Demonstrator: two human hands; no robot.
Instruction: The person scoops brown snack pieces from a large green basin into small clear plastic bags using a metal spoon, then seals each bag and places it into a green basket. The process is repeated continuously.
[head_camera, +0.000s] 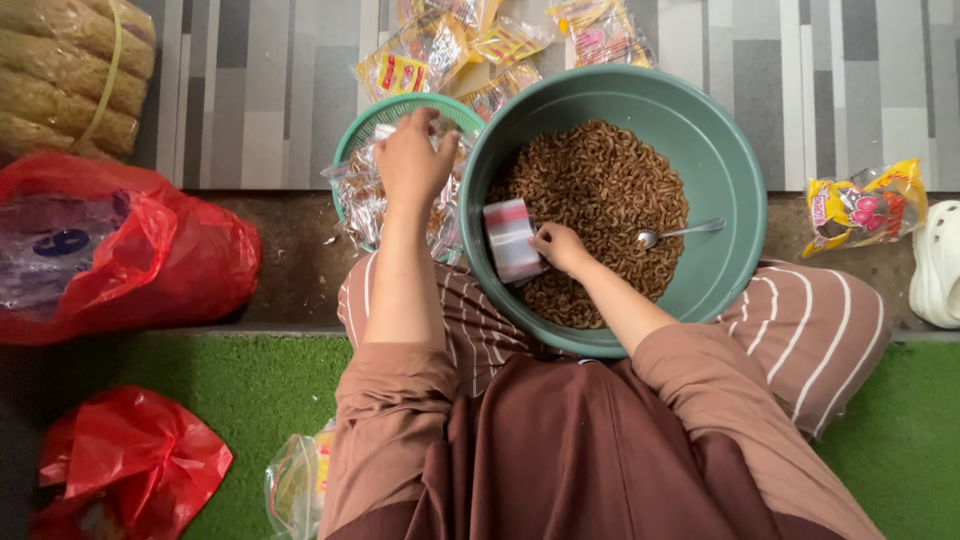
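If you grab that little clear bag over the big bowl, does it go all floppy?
Probably floppy: the small bag looks like thin clear plastic, pinched at one edge by the right hand. It likely weighs very little, since it appears empty. It might feel slippery, as the film looks glossy. It hangs over the snacks in the bowl.
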